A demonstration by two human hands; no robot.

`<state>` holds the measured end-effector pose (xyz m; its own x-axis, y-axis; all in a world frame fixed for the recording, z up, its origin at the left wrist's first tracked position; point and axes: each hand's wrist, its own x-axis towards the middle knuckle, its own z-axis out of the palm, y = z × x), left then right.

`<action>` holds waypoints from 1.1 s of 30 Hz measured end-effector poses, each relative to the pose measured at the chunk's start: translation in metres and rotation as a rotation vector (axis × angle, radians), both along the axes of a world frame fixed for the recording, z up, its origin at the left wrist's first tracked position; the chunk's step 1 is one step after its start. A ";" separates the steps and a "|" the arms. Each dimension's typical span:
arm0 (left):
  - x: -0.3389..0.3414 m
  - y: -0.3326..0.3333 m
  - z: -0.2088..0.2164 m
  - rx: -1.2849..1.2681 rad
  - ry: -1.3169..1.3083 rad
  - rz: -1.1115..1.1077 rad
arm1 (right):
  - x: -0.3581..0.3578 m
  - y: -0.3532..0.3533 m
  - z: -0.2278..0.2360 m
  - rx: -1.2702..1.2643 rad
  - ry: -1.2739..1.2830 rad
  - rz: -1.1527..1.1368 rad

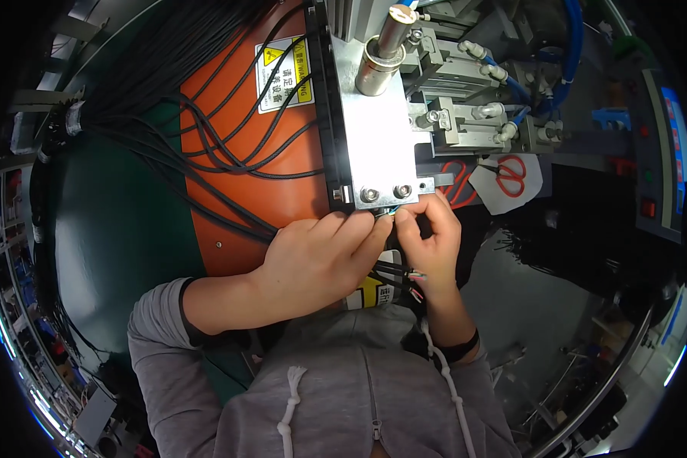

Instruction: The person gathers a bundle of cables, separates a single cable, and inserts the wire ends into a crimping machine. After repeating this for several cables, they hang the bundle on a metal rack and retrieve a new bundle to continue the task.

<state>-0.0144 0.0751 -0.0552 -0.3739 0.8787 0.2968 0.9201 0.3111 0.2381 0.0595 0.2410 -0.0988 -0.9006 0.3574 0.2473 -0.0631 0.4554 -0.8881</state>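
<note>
My left hand (pixel 320 252) is closed, with thumb and fingers pinched together at the front edge of the metal fixture block (pixel 378 145). My right hand (pixel 435 240) meets it there, its thumb and forefinger pinching too. Between the fingertips a bit of thin coloured wires (pixel 391 212) shows; the fingers hide most of it. Below the hands, black cables (pixel 389 269) stick out with their bare coloured wire ends (pixel 417 276) pointing right. Other black cables (pixel 229 217) run in from the left and pass out of sight behind my left hand.
A thick bundle of black cables (pixel 168 61) lies over the orange plate (pixel 282 198) and green surface (pixel 114 221). Pneumatic cylinders (pixel 466 122) with blue tubes stand behind the block. Red-handled scissors (pixel 509 175) lie to the right, near a control panel (pixel 660 153).
</note>
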 end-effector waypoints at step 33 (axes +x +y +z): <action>0.009 -0.006 0.012 -0.105 0.088 0.160 | 0.006 0.000 -0.008 -0.782 -0.200 -0.061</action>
<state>-0.0055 0.0687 -0.0430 -0.4880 0.8380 0.2443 0.8727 0.4739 0.1177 0.0657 0.2405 -0.1065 -0.8745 0.4103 -0.2587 0.1357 -0.3051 -0.9426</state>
